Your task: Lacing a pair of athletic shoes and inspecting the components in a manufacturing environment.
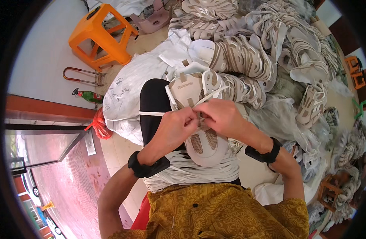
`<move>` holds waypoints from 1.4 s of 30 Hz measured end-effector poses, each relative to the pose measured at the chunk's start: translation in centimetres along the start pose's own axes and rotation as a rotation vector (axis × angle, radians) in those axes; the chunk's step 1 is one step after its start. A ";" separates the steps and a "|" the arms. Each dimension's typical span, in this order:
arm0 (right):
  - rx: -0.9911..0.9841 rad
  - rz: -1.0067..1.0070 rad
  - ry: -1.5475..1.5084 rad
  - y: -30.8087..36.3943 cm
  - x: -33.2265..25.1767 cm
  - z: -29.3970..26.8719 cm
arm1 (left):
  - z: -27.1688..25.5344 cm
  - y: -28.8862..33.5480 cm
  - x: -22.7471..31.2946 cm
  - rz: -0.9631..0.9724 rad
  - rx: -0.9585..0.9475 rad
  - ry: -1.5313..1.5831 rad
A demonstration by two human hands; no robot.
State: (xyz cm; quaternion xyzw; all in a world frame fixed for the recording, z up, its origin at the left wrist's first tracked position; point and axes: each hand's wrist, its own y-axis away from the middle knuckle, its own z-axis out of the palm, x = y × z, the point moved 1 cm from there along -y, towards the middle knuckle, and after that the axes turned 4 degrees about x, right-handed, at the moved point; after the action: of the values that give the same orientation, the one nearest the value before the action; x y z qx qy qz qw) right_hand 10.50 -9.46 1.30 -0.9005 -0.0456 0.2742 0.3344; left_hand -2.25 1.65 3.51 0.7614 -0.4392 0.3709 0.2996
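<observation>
A beige and white shoe upper (208,151) lies over my lap, toe toward me, tongue pointing away. My left hand (175,126) is closed in a pinch at its lacing area, with a flat white shoelace (152,114) stretching left from it across my black-clad knee (153,95). Close beside it, my right hand (222,116) pinches at the eyelets too, and another stretch of lace slants up and right past its fingers. The fingertips nearly meet, and the holes under them are hidden. A thick bundle of white laces (183,173) rests across my thighs.
Stacked shoe uppers (242,59) and clear plastic bags (278,115) crowd the right. A white sack (123,103) spreads at the left, near an orange stool (97,36), a green bottle (89,96) and a red plastic bag (100,124). A doorway opens at lower left.
</observation>
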 end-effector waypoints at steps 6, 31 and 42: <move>-0.287 0.775 -0.812 -1.5 0.6 -0.9 | -0.4 1.6 -1.1 -0.077 -0.009 0.192; -0.089 0.353 -0.426 -0.9 -0.2 -0.8 | -0.1 1.0 -0.3 0.118 -0.020 -0.001; -0.304 0.658 -0.474 -0.9 0.3 -2.0 | -0.7 0.8 -0.3 -0.235 -0.203 0.240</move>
State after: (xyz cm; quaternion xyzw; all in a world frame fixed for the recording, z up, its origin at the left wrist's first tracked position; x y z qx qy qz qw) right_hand 11.91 -9.83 2.97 -0.8182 0.1283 0.5557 0.0730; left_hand -3.28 2.00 3.78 0.7237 -0.3437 0.3750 0.4664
